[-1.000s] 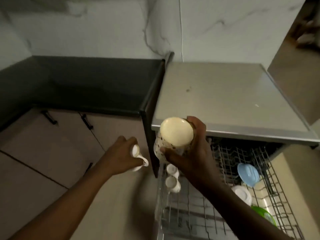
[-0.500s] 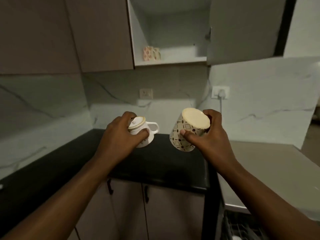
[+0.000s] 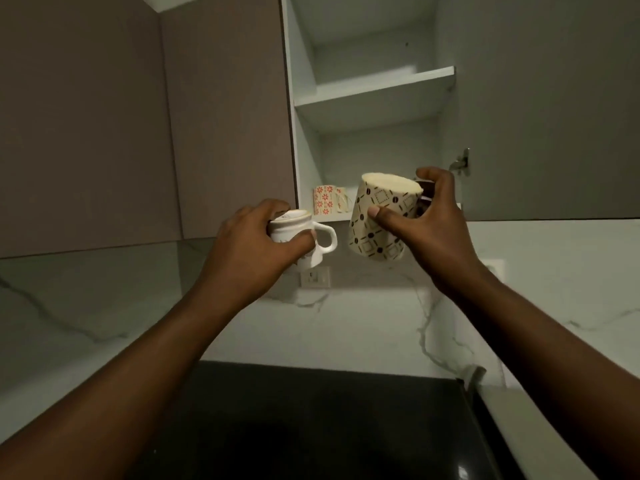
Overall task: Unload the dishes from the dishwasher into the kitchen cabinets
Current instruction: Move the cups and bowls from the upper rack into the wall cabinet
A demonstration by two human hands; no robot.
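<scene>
My left hand (image 3: pixel 254 249) grips a small white cup (image 3: pixel 317 242) upside down, its handle pointing right. A larger cream mug (image 3: pixel 379 216) with a dark square-and-dot pattern, also upside down, is held in my right hand (image 3: pixel 427 225). Both are raised in front of the open wall cabinet (image 3: pixel 374 95), just below its bottom shelf. On that bottom shelf stands a cup with red flower prints (image 3: pixel 325 199), behind and between the two held pieces.
The cabinet's open door (image 3: pixel 540 109) hangs on the right, a closed brown door (image 3: pixel 228 116) on the left. An upper shelf (image 3: pixel 375 86) shows nothing on its visible front edge. A wall socket (image 3: pixel 315 277) sits on the marble backsplash above the black counter (image 3: pixel 304 420).
My view has swung up from the dishwasher rack to the wall cabinet. Both hands have lifted the cup and mug from rack level to just below the cabinet's bottom shelf.
</scene>
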